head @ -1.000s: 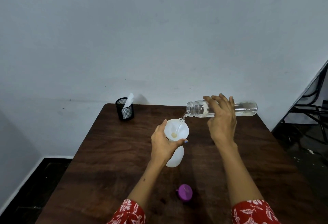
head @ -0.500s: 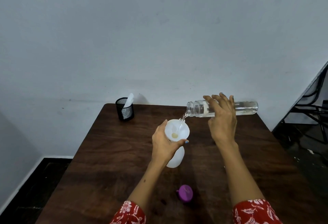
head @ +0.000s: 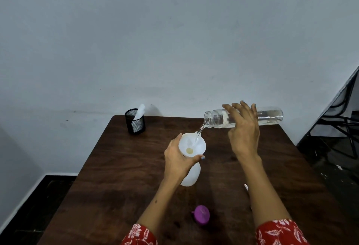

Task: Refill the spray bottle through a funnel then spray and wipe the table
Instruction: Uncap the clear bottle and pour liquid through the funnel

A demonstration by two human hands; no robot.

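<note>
A white spray bottle (head: 191,175) stands upright on the dark wooden table (head: 120,167) with a white funnel (head: 192,144) set in its neck. My left hand (head: 177,160) grips the bottle's neck just under the funnel. My right hand (head: 243,130) holds a clear water bottle (head: 270,116) almost level, mouth pointing left above the funnel. A thin stream of water (head: 199,133) runs from the mouth into the funnel. The purple spray cap (head: 202,215) lies on the table near me.
A black mesh cup (head: 135,121) with a white object in it stands at the table's far left corner, against the pale wall. A black chair frame (head: 342,120) stands to the right of the table. A small white item (head: 246,187) peeks out beside my right forearm.
Both hands and both bottles stay almost where they were. Water keeps running into the funnel.
</note>
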